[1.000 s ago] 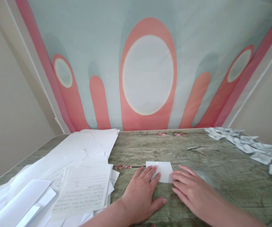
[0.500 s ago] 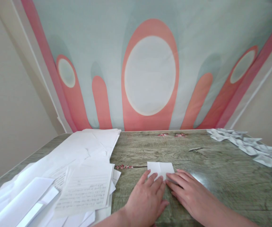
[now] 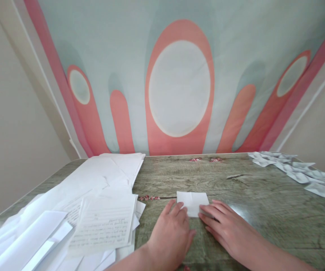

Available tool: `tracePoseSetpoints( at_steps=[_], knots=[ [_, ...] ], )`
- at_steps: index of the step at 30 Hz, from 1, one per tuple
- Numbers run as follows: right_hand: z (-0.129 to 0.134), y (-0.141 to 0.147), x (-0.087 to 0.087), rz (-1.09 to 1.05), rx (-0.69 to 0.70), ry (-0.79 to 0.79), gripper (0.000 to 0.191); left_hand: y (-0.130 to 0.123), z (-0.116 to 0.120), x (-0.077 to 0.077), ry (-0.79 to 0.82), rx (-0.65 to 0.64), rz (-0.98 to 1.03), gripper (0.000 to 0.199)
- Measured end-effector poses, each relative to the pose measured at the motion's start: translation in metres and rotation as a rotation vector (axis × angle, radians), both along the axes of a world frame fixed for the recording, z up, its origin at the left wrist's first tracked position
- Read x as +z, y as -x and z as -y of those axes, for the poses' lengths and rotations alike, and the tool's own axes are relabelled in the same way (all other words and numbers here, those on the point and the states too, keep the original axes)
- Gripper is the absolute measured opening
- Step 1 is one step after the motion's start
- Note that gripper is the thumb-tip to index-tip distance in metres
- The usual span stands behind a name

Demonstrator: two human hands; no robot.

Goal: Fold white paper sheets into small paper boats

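A small white folded paper (image 3: 192, 203) lies flat on the wood-patterned table (image 3: 165, 173), with a faint crease near its top middle. My left hand (image 3: 172, 233) is at the paper's lower left corner, fingertips on or beside its edge, fingers slightly curled and holding nothing. On the other side, my right hand (image 3: 224, 227) rests with its fingertips on the paper's lower right edge, its fingers stretched out and palm down.
Loose white sheets (image 3: 94, 173) and handwritten pages (image 3: 101, 222) cover the table's left side. Several folded white paper pieces (image 3: 298, 171) lie in rows at the far right. A patterned teal and coral panel (image 3: 179, 145) stands behind the table.
My left hand has slid left off the paper's lower middle, so more of the paper shows. My right hand has hardly moved.
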State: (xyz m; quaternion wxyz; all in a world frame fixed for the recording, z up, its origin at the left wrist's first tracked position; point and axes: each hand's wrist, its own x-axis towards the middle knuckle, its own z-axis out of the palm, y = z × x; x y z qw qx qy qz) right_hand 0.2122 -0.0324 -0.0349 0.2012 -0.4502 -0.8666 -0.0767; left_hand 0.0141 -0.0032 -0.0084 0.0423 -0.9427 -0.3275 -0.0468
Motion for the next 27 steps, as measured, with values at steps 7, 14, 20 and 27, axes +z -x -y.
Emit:
tracePoseSetpoints(
  at_steps=[7, 14, 20, 27],
  knots=[
    [0.000, 0.001, 0.002, -0.006, 0.009, -0.027, 0.020, 0.002, 0.003, -0.007, -0.131, 0.097, -0.161, 0.029],
    [0.000, -0.002, -0.003, 0.000, 0.005, 0.015, 0.023, 0.007, 0.001, 0.002, -0.108, 0.147, -0.044, 0.026],
    [0.000, 0.002, -0.004, 0.001, 0.020, 0.006, 0.027, 0.002, -0.002, -0.010, -0.029, -0.098, 0.049, 0.030],
    [-0.001, -0.003, -0.013, -0.003, 0.054, -0.156, 0.036, 0.002, -0.002, -0.011, 0.128, -0.058, 0.108, 0.042]
  ],
)
